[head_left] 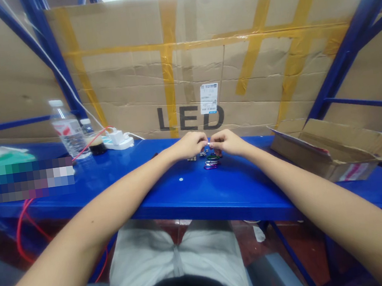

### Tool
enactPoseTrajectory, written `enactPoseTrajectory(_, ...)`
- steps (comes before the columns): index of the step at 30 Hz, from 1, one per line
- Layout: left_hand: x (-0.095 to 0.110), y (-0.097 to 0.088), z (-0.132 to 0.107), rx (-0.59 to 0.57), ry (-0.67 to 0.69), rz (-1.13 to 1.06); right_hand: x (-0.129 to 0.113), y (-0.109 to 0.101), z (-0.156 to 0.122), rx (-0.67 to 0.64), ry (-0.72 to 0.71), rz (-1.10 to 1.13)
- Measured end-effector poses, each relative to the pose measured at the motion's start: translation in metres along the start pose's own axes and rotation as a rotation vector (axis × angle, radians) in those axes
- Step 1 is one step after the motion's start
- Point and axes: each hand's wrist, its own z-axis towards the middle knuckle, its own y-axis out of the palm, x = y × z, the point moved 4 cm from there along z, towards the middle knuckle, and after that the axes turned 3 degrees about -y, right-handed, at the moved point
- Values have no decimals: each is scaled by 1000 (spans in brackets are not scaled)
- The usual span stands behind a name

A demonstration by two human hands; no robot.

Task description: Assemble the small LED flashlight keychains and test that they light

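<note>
Both my arms reach out over the blue table (201, 193). My left hand (190, 144) and my right hand (225, 142) meet at the table's middle, fingers pinched together on a small shiny piece (209, 146) held between them. Right below the hands lie a green ring (212, 157) and a purple ring (210, 165), with some small dark metal parts (193, 158) beside them. A tiny white dot (181, 179) lies on the table closer to me.
A water bottle (67, 129), a small dark jar (95, 144) and a white power strip (119, 140) with a red cable stand at the back left. An open cardboard box (336, 149) sits on the right. Taped cardboard marked "LED" (184, 69) walls the back.
</note>
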Motion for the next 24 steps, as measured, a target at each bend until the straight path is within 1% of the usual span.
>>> enactPoseTrajectory(8,1,-1,-1,122,92,-76,0,-2,0,2,3,97)
enactPoseTrajectory(14,5,-2,-2,199,160,-85,-3,-3,-2,-9,1,230)
enactPoseTrajectory(18,7,-4,-4,218,186,-86,0,-3,-1,-8,16,319)
enactPoseTrajectory(24,9,-5,-5,218,171,-156,-1,-5,1,-7,-5,320)
